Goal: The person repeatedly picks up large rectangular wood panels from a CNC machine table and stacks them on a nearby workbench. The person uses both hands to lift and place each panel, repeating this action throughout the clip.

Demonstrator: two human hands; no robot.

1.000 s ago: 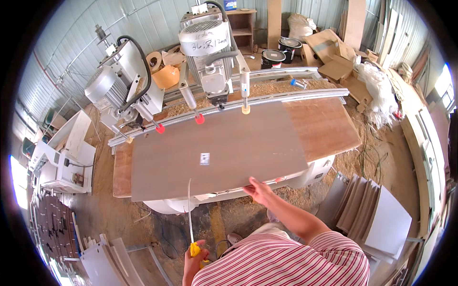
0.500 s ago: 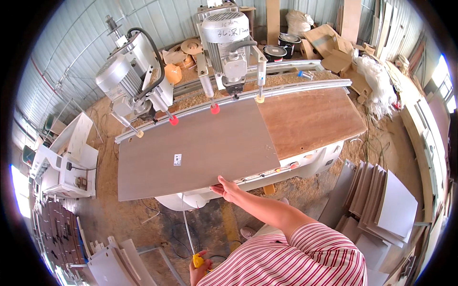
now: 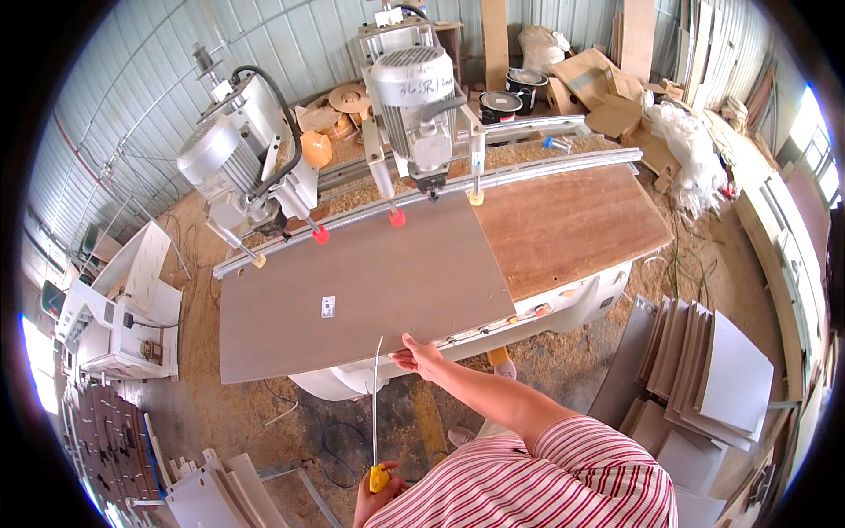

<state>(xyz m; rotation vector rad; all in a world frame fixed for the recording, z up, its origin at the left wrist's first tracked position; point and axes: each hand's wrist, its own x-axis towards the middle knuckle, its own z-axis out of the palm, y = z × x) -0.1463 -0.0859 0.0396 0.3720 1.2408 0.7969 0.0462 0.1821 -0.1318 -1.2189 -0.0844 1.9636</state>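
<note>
— Inspecting hands first. Holding what, and where?

— Gripping a yellow tape measure [image 3: 378, 478] in the left hand [image 3: 391, 490], with fingers wrapped round the case. Pointing its metal blade [image 3: 376, 405] up to the near edge of the grey-brown panel [image 3: 378, 273], beside the right hand [image 3: 422, 360]. Showing right thumb and fingers parted at that edge; cannot tell about any firm pinch, nor about contact between blade and panel.

— Confirm panel position and advise on method.

— Lying on the worktop [image 3: 576, 229], left of its bare wooden part. Set the blade straight and square to the edge, without bow. Steady the panel lightly before reading, against a possible slip.

— Note obstructions.

— Found over the rear edge: two motors [image 3: 409, 97] and red-tipped rods [image 3: 398, 217]. Keep the blade clear. Found at lower right: stacked boards [image 3: 735, 374]. Mind the right elbow.
</note>
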